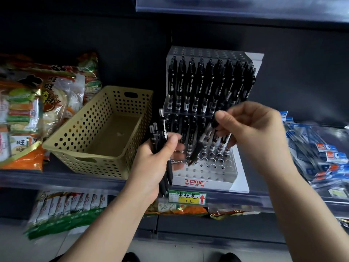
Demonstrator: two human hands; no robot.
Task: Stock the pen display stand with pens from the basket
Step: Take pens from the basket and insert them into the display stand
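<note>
Black plastic dominates the work: a bundle of pens [159, 137] is clenched in the left hand [151, 167], just in front of the left corner of the pen display stand [205, 178]. A single pen [197, 150] is pinched between the thumb and fingers of the right hand [255, 133] and is tilted, its tip just above the open holes of the lower tier. Because of that tilt, the tip could be caught on a hole's rim or set down between holes, and the seated pens just behind could be knocked askew. The bundle is fanned at its top, so a pen could slip out and be lost past the shelf edge [56, 179], which lies directly below the hand. No pens are seen inside the basket [94, 167], so the remaining stock is judged to be in that bundle. Open room is offered by the front rows of holes. The upper tier pens [207, 82] crowd the space behind the right hand, the basket stands just beside the stand on the left, and blue packets [321, 154] lie near the right wrist.
</note>
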